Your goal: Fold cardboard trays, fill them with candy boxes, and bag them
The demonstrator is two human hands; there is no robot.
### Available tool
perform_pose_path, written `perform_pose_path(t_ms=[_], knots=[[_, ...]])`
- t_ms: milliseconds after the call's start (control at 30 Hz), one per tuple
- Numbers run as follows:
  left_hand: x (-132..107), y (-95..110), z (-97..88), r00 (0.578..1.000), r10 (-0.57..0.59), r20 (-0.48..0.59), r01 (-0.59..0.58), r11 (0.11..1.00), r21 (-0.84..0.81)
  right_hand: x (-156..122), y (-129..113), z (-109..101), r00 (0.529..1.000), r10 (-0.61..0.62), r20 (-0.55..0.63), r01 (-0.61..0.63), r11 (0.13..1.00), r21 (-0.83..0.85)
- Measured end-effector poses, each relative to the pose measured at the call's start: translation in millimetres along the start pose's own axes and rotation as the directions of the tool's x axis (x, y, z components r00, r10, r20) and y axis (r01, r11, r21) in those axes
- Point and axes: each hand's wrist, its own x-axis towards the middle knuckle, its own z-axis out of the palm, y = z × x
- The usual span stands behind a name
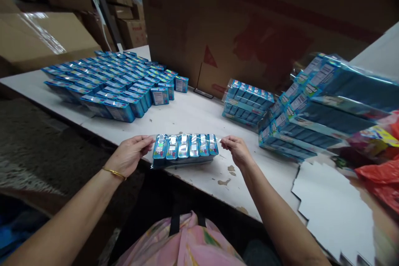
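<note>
A row of several small blue packs [183,147] in a clear plastic bag lies at the front edge of the white table, right before me. The left end of the bag is pinched in my left hand [132,153], thumb against fingers. My right hand [235,147] pinches the film at the opposite end. Between the two hands the clear film stretches across the tops of the packs. Whether the bag is sealed I cannot tell.
Many loose blue packs [106,87] stand grouped at the table's left. Bagged sets [247,102] are stacked at the right, beside a taller stack [311,108]. White card sheets [333,208] and a red plastic bag [382,178] lie at the right. A large cardboard box [249,20] rises behind.
</note>
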Motion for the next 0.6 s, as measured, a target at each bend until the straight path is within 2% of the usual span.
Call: perform_pose_path(t_ms=[133,267,367,467,600], knots=[[3,-3,1.8,1.0,0.002,-0.009,-0.002,1.0,-0.025,0,12,-3,0.999,-0.01,0.034,0.007,0.996,0.089],[4,-15,1.4,0.984,-0.174,0.032,0.177,0.968,-0.177,7,40,-14,0.982,0.187,0.015,-0.185,0.951,0.247],[7,-28,-1.3,0.97,-0.238,-0.058,0.228,0.964,-0.133,8,63,-20,0.944,0.326,0.052,-0.327,0.901,0.285],[11,-44,-4.0,0.961,-0.256,-0.109,0.251,0.966,-0.056,5,75,-17,0.935,0.333,0.12,-0.352,0.911,0.214],[11,-56,-4.4,0.964,-0.259,-0.058,0.26,0.966,0.001,2,74,-11,0.956,0.254,0.15,-0.257,0.966,0.004]])
